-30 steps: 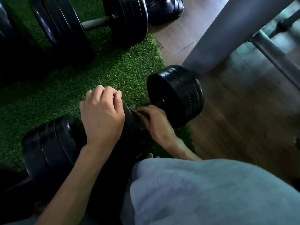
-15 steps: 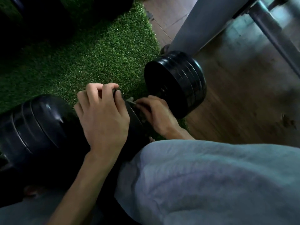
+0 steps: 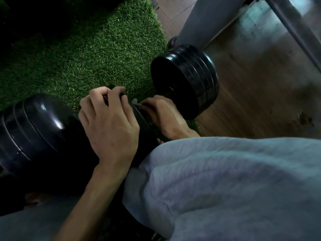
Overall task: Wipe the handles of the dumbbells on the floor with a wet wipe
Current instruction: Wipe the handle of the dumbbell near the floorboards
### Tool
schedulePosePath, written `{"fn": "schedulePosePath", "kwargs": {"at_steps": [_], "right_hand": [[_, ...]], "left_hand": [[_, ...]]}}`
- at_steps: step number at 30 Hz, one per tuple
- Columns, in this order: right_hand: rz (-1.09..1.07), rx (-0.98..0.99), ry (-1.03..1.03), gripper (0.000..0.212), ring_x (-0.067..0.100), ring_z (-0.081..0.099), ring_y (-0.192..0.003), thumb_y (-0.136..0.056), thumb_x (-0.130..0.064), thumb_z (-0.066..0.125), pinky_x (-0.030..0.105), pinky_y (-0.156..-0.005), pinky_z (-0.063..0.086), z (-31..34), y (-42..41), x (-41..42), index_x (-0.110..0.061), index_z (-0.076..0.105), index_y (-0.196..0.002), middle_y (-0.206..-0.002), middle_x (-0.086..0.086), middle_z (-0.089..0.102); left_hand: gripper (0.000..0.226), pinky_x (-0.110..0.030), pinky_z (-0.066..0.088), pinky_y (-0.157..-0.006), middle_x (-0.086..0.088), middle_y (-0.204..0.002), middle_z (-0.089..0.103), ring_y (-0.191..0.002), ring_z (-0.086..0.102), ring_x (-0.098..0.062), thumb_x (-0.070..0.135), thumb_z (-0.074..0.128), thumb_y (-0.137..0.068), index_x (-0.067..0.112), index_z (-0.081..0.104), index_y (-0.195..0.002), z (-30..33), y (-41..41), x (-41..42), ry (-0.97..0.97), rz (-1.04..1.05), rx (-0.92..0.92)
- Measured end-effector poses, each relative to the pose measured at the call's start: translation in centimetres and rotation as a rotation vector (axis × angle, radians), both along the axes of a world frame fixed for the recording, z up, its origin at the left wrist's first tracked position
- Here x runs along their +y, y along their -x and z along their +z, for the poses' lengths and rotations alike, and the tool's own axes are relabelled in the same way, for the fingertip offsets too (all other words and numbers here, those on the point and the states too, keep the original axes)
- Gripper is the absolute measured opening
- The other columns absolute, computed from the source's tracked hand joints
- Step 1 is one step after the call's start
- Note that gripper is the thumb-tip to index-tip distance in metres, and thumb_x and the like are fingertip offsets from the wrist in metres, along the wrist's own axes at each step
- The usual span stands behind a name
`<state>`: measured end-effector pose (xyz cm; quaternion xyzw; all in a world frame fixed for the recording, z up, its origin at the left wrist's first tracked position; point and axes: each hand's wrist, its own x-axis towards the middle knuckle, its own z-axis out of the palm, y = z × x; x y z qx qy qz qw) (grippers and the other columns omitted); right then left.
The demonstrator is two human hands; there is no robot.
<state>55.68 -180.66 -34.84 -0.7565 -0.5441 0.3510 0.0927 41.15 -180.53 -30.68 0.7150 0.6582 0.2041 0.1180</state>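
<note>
Turf (image 3: pixel 97 54) under dumbbell (image 3: pixel 185 80) | left hand (image 3: pixel 111 122) curled over its plate | right hand (image 3: pixel 161 115) gripped wipe (image 3: pixel 135 102) at its handle

A black dumbbell (image 3: pixel 184 80) is seen lying on green grass mat (image 3: pixel 86 58). Its handle is gripped by the right hand (image 3: pixel 161 115), and a small white wet wipe (image 3: pixel 135 102) seems to be pinched there. Just left of that grip, a dark plate (image 3: pixel 139 122) is held by the left hand (image 3: pixel 109 124). Further left, another black weight (image 3: pixel 36 129) is seen. Below the grip, a grey trouser leg (image 3: pixel 225 185) is seen.
</note>
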Motion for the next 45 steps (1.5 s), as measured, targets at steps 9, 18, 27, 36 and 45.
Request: {"fn": "schedulePosePath", "kwargs": {"at_steps": [9, 18, 27, 36, 45], "right_hand": [[-0.188, -0.217, -0.201, 0.023, 0.030, 0.064, -0.097, -0.101, -0.015, 0.050, 0.037, -0.081, 0.046, 0.3, -0.2, -1.2, -0.016, 0.069, -0.115, -0.107, 0.011, 0.065], [-0.110, -0.198, -0.185, 0.024, 0.028, 0.064, -0.099, -0.102, -0.016, 0.048, 0.041, -0.085, 0.052, 0.5, -1.0, -1.0, -0.019, 0.066, -0.117, -0.109, 0.007, 0.063], [-0.036, -0.033, -0.323, 0.024, 0.013, 0.058, -0.089, -0.101, -0.013, 0.052, 0.024, -0.075, 0.042, -0.8, 2.0, 0.1, -0.018, 0.067, -0.120, -0.097, -0.002, 0.056], [-0.324, 0.095, -0.509, 0.022, -0.005, 0.060, -0.070, -0.100, -0.012, 0.058, 0.007, -0.070, 0.048, -0.1, 0.3, 2.0, -0.013, 0.071, -0.118, -0.091, -0.008, 0.069], [-0.138, 0.208, -0.516, 0.024, 0.008, 0.067, -0.098, -0.097, -0.011, 0.063, 0.024, -0.089, 0.053, -1.9, 1.1, 1.5, -0.009, 0.072, -0.120, -0.108, 0.004, 0.073]], "left_hand": [[0.029, -0.045, 0.032, -0.105, -0.010, -0.125, 0.052, -0.120, 0.039, -0.029, 0.027, 0.042, -0.104, 0.019, 0.061, -0.126, -0.2, -0.5, -2.2, -0.011, -0.035, -0.004], [0.027, -0.044, 0.035, -0.098, -0.008, -0.120, 0.054, -0.113, 0.047, -0.032, 0.028, 0.045, -0.102, 0.021, 0.064, -0.119, -0.1, 0.2, 0.1, -0.009, -0.039, -0.004], [0.024, -0.042, 0.036, -0.096, -0.004, -0.111, 0.057, -0.107, 0.049, -0.029, 0.027, 0.049, -0.096, 0.021, 0.069, -0.109, -0.2, 1.4, 6.4, 0.088, -0.011, -0.161], [0.031, -0.046, 0.041, -0.102, -0.004, -0.120, 0.067, -0.114, 0.060, -0.026, 0.032, 0.046, -0.102, 0.015, 0.067, -0.117, 0.2, 1.6, 5.2, -0.012, -0.039, -0.134], [0.032, -0.043, 0.037, -0.103, 0.003, -0.121, 0.063, -0.106, 0.061, -0.022, 0.033, 0.043, -0.102, 0.022, 0.068, -0.118, -0.6, 1.3, 6.8, 0.014, -0.030, -0.111]]}}
